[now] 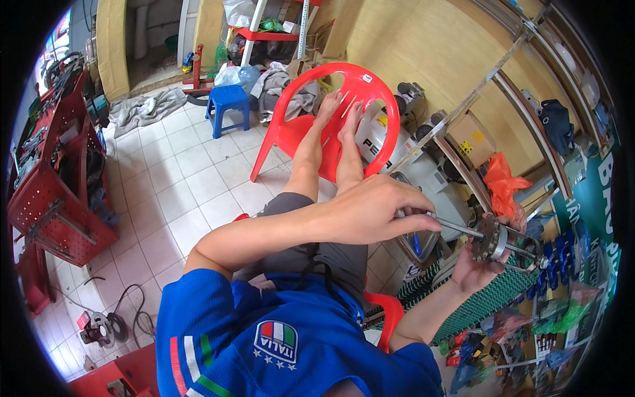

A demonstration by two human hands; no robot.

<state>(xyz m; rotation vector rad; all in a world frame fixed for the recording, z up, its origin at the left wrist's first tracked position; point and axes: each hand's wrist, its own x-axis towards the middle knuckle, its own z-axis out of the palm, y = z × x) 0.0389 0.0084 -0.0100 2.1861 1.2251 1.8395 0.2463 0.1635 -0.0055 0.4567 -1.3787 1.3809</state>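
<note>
My right hand [475, 266] is closed around a dark round metal flange [491, 239], holding it up at my right side. A thin silver rod [456, 226] runs from this flange toward my left hand. More metal rods and a small end plate stick out on the flange's far right side. My left hand [380, 210] reaches across my lap, its fingers pinched at the rod's near end. The thumb lies along the rod, and the fingers partly hide what they grip.
My bare feet rest on a red plastic chair [297, 132] in front of me. A blue stool [228, 109] stands ahead on the left. At the left is a red tool cart [56, 192]. Metal shelving [463, 109] and a green mesh [463, 301] are on the right.
</note>
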